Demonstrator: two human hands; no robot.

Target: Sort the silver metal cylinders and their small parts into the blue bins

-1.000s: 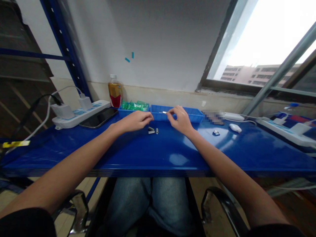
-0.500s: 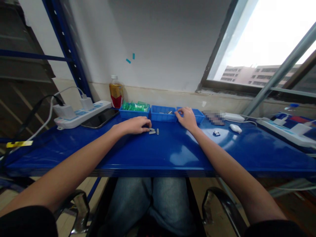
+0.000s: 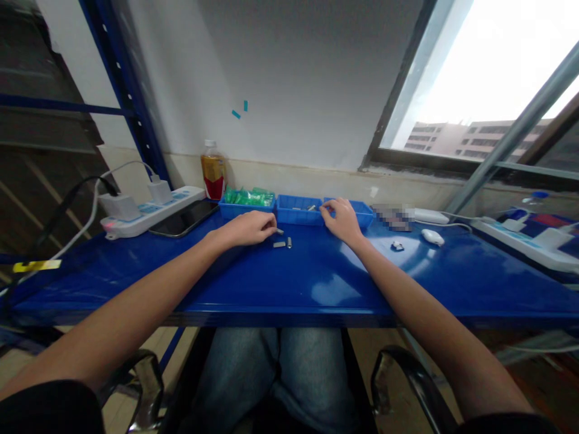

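Blue and shiny, the surface (image 3: 289,289) runs wide in front of us. Closest to us, below its edge, we see our knees (image 3: 280,374) in jeans and a chair arm (image 3: 147,374) on each side. Our two bare arms lie across the surface and reach away from us.

Our left hand (image 3: 246,230) rests on the surface, palm down. Its fingers (image 3: 270,223) are bent and close together, and the tips touch one small grey bit (image 3: 280,231). We cannot tell if they pinch it or only touch it. Two more bits (image 3: 279,244) lie flat on the surface just beside that hand, on its right, close to each other.

Our right hand (image 3: 344,221) is a little farther off. Its fingers are bunched together over the rim where the middle tray (image 3: 296,218) meets the right tray (image 3: 365,212). We cannot tell if they hold anything.

A white mouse (image 3: 433,236) lies well to the right of that hand. The left tray (image 3: 226,210) holds green bags (image 3: 248,196). Left of it lie a dark phone (image 3: 183,217) and a white strip (image 3: 149,211) with plugs in it.

Behind the trays a bottle (image 3: 212,175) stands upright by the wall (image 3: 294,90). A bright window (image 3: 488,78) is far off on the right.
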